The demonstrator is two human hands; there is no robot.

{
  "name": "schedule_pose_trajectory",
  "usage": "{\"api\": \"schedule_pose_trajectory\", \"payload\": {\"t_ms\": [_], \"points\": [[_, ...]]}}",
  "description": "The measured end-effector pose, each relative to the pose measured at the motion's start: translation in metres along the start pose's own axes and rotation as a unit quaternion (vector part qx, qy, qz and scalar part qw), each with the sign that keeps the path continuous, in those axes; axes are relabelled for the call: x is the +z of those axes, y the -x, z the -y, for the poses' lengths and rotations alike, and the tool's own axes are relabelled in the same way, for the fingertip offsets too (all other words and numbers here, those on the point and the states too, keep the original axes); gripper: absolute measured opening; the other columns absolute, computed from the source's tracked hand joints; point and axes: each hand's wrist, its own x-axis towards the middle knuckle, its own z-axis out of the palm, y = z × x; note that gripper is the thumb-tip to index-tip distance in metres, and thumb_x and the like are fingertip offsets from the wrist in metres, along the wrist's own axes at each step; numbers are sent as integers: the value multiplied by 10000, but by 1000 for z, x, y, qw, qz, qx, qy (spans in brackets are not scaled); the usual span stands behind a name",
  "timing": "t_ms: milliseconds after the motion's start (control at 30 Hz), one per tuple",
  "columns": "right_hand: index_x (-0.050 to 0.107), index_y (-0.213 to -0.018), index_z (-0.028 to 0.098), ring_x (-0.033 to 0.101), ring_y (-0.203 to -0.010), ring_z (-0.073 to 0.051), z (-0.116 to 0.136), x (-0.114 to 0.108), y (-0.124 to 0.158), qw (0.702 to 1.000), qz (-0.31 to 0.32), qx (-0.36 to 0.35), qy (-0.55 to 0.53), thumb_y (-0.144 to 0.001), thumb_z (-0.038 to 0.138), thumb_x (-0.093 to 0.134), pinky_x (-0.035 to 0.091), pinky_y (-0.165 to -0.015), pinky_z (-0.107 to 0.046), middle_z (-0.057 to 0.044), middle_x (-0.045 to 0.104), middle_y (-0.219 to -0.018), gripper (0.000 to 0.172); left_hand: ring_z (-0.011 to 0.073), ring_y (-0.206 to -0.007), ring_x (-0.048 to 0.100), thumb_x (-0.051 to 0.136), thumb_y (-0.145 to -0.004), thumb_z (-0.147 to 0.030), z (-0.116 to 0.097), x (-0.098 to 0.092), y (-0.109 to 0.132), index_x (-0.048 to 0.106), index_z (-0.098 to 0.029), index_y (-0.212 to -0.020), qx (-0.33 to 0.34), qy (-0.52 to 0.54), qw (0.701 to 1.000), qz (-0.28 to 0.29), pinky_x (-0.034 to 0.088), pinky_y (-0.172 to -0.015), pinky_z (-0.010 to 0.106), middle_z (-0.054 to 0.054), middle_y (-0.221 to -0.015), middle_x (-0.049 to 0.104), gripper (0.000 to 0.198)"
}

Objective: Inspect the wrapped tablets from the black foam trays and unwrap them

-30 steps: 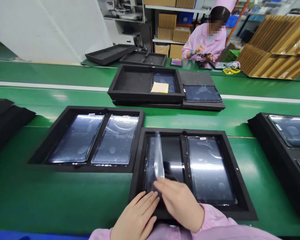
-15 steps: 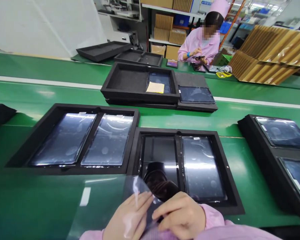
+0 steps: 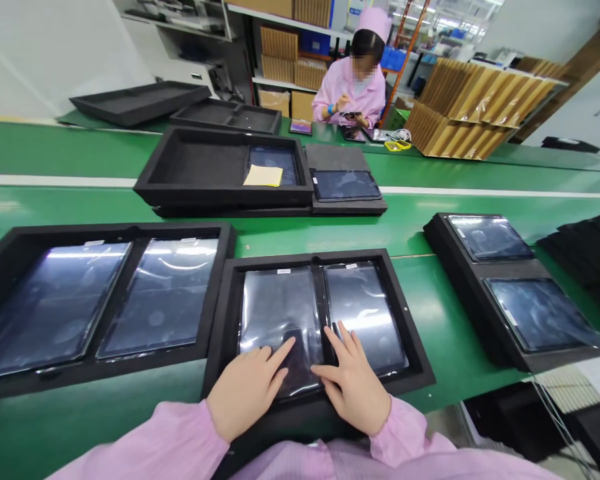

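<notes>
In the front black foam tray (image 3: 410, 320) lie two tablets side by side. A clear film with a small white label covers the left tablet (image 3: 280, 303). On its lower part rests my left hand (image 3: 247, 390), index finger stretched out and thumb apart, holding nothing. My right hand (image 3: 353, 383) is open with its fingers spread. Its thumb and index finger touch the film near the lower right edge of that tablet, while its other fingers reach over the divider towards the right tablet (image 3: 363, 300), which also bears a label at its top.
To the left stands another foam tray (image 3: 225, 267) with two film-covered tablets. Stacked trays (image 3: 195, 140), one with a yellow note (image 3: 263, 176), are further back. A foam block (image 3: 460, 313) with two tablets stands at right. Across the green bench sits a person in pink (image 3: 353, 87).
The clear film moved from my hands onto the left tablet and now lies over its dark screen. Both hands have opened out onto it. The view has swung to the right.
</notes>
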Motion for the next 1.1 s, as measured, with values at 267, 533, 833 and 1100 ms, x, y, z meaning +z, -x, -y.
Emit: {"api": "schedule_pose_trajectory", "payload": {"t_ms": [267,533,833,1100], "points": [[799,-899,206,354,-1456,-411,-44,-30,30,996,-45,77,-22,-829,-24,450,330,-1124,-713,-154,562,-1445,424,269,-1149,638,569,-909,-133,-57,-27,-53,607,-205,-1317,144,-136,979,-42,524,-915,375,134,-1207,695,415],[763,-1055,241,421,-1427,-343,-90,-34,61,967,-215,132,-9,-955,95,376,468,-1083,-618,-133,583,-1400,425,316,-1370,501,832,-701,-201,-64,1,-72,591,-256,-1326,282,-20,959,26,450,-1090,462,162,-1481,534,672],[739,-1137,152,431,-1419,-365,-110,-78,-18,976,-129,122,125,-920,106,480,428,-1118,-580,-196,551,-1447,342,278,-1228,619,668,-809,-123,-50,-4,-82,682,-255,-1225,279,75,957,15,523,-1026,446,122,-1354,640,437],[709,-1028,66,314,-1462,-457,-138,-90,-105,969,-111,161,152,-875,229,671,333,-1126,-669,-316,453,-1489,226,316,-1294,582,680,-841,-377,-39,26,-93,528,-184,-1417,191,-30,971,-143,513,-1048,483,176,-1451,572,626]]}}
